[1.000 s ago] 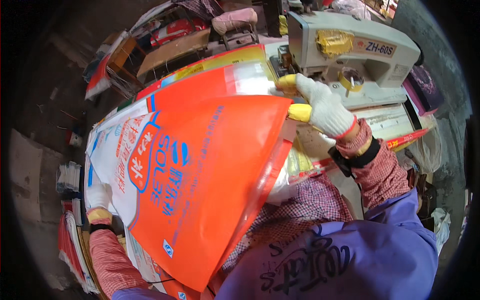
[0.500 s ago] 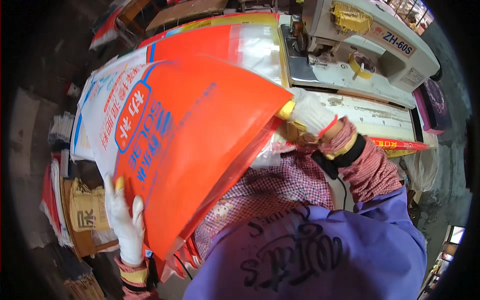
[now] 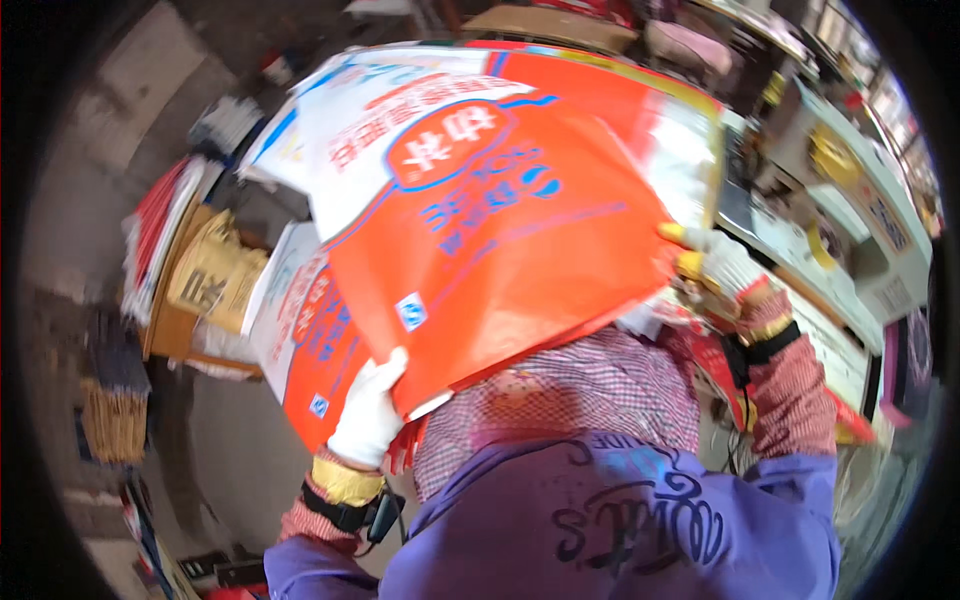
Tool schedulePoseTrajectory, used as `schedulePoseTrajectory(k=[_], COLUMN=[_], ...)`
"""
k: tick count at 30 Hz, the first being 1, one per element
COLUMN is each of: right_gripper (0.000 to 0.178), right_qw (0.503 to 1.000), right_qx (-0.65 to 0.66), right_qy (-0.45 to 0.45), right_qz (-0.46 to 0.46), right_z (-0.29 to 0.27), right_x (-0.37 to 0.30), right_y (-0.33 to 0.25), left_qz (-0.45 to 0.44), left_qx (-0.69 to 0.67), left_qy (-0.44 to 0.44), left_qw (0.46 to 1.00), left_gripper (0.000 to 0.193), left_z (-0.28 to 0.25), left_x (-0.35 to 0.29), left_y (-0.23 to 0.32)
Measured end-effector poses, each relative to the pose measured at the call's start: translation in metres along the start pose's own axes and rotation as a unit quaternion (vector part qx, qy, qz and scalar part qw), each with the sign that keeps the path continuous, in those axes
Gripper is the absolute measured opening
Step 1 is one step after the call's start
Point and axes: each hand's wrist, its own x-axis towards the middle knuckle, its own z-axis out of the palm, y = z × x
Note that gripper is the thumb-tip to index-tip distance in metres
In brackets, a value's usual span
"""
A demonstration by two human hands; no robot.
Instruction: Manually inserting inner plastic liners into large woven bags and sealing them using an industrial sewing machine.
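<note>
A large orange, white and blue printed sack lies flat in front of me, its near edge over my lap. My left hand, in a white glove, is closed on its near left corner, fingers partly hidden. At the right edge, my right hand pinches the sack; its glove is white with yellow fingertips. A second similar sack hangs lower at the left, beside my left hand. Beneath the held sack are more sacks, with a clear plastic part showing at the far right.
A pale industrial sewing machine stands at the right on its bench. To the left, a wooden stand bears folded sacks, one of them tan. Brown bundles rest on the floor, lower left.
The view has turned, so the machine sits further right. My left hand, spread beside the sack before, has taken hold of its near left corner. A second sack now shows at the left.
</note>
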Motion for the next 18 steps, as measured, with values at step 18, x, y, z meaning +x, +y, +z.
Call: schedulePoseTrajectory(k=[18], right_gripper=[0.027], right_qw=[0.657], right_qx=[-0.616], right_qy=[0.08], right_qz=[-0.427], right_z=[0.294], right_x=[0.138], right_y=[0.078], left_qz=[0.18], left_qx=[0.073], left_qy=[0.469], left_qw=[0.861], left_gripper=[0.022], left_z=[-0.149], left_x=[-0.092], left_y=[-0.066])
